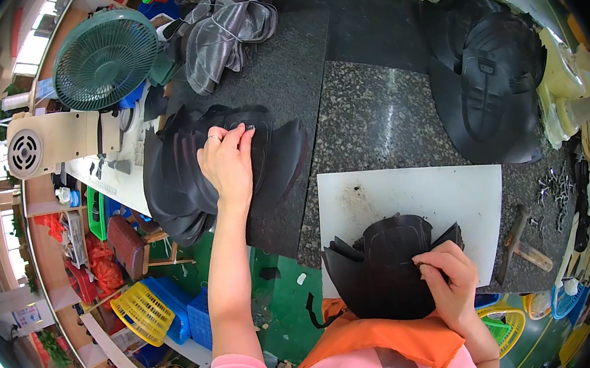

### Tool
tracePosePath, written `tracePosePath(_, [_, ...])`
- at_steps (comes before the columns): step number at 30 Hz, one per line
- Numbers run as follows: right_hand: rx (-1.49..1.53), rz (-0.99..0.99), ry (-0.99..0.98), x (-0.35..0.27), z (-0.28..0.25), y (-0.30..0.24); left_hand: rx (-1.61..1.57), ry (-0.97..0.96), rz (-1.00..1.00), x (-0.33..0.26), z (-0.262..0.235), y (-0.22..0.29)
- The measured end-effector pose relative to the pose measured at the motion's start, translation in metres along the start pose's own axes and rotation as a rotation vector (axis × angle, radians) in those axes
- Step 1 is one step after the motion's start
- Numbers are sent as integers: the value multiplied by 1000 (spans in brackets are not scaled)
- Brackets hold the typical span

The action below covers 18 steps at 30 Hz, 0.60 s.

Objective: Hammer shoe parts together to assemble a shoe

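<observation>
My left hand [229, 163] reaches to a pile of black shoe upper pieces [184, 159] at the left of the bench. Its fingers are pinched together on the top piece, a small shiny spot beside the fingertips. Close to my body, a black shoe upper [383, 268] with pointed side flaps lies over the near part of a white board [410, 186]. Curled over its right side is my right hand [450, 279], thumb and fingertips closed; whatever sits between them is too small to make out. An orange apron [383, 340] lies just below this piece.
Another stack of black upper pieces [489, 84] lies far right. A hammer-like tool [513, 240] rests right of the board. Grey shiny pieces [228, 29] are heaped at the back, near a green fan [106, 59]. A beige sewing machine [53, 141] stands left.
</observation>
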State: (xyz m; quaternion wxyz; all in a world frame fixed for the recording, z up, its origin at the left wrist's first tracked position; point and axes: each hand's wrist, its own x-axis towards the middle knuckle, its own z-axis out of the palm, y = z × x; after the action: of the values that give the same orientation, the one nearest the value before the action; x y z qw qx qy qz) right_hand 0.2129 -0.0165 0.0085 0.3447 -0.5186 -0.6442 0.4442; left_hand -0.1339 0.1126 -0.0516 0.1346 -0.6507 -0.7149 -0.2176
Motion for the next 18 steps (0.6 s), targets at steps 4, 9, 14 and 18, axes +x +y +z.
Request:
tracePosePath(4, [21,54,54,-1,-5,-1,-257,-54,-39,-5,-41,51])
tracePosePath(9, [-69,-269,-34,-2,-23,-17,-896,-629,537,-73,-121,157])
tracePosePath(14, [-40,-339,-98,-2,-23,-28,-1016,-578,500,-85,-121,161])
tracePosePath(18, [423,52,35,-12,-14,-24,-1125,-480,440,-90,-119,167])
